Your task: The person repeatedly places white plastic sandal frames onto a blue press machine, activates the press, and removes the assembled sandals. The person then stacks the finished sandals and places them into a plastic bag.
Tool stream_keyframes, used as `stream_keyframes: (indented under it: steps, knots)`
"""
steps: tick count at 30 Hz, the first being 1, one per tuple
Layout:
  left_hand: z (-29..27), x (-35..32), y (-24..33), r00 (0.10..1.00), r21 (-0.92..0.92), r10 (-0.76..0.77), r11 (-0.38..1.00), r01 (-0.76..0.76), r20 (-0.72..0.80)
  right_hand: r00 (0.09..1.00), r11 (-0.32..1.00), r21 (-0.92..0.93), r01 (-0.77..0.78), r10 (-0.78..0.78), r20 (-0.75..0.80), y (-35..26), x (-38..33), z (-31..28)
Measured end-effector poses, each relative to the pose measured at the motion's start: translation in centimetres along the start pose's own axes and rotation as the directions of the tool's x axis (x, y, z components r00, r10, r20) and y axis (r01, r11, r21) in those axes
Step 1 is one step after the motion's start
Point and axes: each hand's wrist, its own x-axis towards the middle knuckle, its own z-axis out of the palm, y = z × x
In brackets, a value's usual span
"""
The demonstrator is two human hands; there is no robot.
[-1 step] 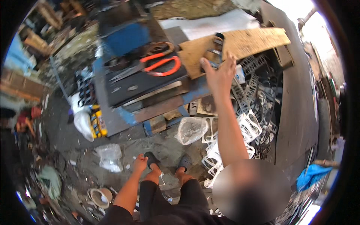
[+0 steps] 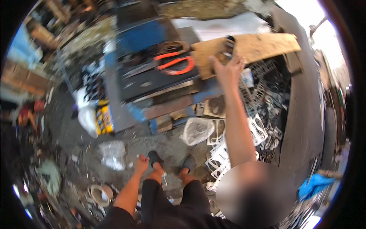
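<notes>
My right hand (image 2: 228,71) is stretched out over the workbench, fingers spread. Its fingertips are at the lower end of a dark metal piece (image 2: 228,45) that lies on a wooden board (image 2: 267,44); I cannot see a firm grip. Left of it, large orange-handled shears (image 2: 176,63) lie on the dark bench top (image 2: 152,82). My left hand (image 2: 141,163) hangs down by my knee, holding nothing, fingers loosely curled. My feet in dark sandals (image 2: 154,157) stand on the dirty ground.
A blue bench frame (image 2: 141,38) carries the dark top. White metal frames (image 2: 255,129) are piled to the right of my legs. Clear plastic bags (image 2: 196,130) and a yellow package (image 2: 103,118) lie on the ground, and a blue cloth (image 2: 314,185) lies at the right.
</notes>
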Motion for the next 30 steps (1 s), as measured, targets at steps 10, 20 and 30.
stream_keyframes:
  steps: [10,20,30]
  knots:
    - [-15.0,-3.1,-3.5,0.948,-0.354,-0.305,0.9,0.254,-0.094,0.883,0.582,0.678,-0.449,0.405,0.238,-10.6,-5.2,-7.3]
    - [-23.9,7.6,-17.3,0.939,-0.44,-0.339,0.837,0.325,0.048,0.979,0.832,0.549,0.082,-0.169,0.11,-29.6,-26.1,-13.1]
    - [-26.5,29.1,-25.4,0.95,-0.261,-0.248,0.946,0.194,-0.192,0.485,0.867,0.49,-0.087,-0.393,0.781,-48.0,-50.7,24.3]
